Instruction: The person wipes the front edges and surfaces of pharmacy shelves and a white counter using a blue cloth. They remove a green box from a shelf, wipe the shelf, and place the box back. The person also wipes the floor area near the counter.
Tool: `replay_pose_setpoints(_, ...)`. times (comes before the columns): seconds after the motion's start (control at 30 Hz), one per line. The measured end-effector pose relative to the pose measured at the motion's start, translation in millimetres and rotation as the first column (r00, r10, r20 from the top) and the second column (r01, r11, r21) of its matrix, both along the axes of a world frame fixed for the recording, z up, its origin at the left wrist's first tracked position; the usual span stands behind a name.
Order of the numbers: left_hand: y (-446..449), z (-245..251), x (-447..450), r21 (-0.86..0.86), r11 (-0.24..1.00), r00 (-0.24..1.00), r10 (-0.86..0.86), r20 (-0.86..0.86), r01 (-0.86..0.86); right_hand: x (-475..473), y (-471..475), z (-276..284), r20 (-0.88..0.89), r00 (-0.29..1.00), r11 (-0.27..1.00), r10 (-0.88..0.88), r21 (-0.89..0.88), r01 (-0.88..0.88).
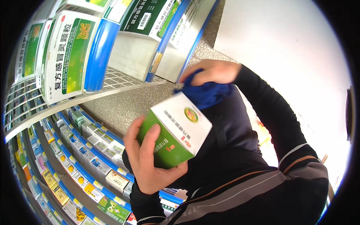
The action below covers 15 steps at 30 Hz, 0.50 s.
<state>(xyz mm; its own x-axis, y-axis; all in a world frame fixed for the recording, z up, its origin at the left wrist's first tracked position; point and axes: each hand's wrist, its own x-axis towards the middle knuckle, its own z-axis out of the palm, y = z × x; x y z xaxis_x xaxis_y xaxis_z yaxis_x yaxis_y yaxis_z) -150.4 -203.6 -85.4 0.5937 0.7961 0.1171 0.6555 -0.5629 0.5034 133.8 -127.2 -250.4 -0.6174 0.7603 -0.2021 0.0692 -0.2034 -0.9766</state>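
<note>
My left hand [152,168] grips a green and white medicine carton [181,121] from below, with fingers spread over its green side. Its white face, bearing a round emblem and writing, is turned up and tilted. Farther out, my right hand [215,71] clutches a crumpled dark blue cloth [211,94], slightly blurred. The cloth hangs over my dark trouser leg, just beyond the carton; whether the two touch I cannot tell.
Larger green and white cartons [67,56] stand on a wire-grid shelf [118,77] with blue edge rails [101,53]. Tiered racks of small medicine boxes [84,157] curve along the lower left. Speckled floor [115,107] shows between them. A white surface [275,36] lies at the right.
</note>
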Motion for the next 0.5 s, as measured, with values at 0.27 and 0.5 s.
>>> replay_pose_setpoints(0.27,75,-21,77,0.558,0.828,0.978,0.070,-0.196,0.053,47,-110,-35,-0.095,0.931,0.912,-0.352,-0.258,0.319)
replay_pose_setpoints(0.5,95,-52,99,0.636,0.772,0.938,0.219,-0.270,0.003,35,-112,-29,-0.164,0.907,0.886,-0.388,-0.339,0.317)
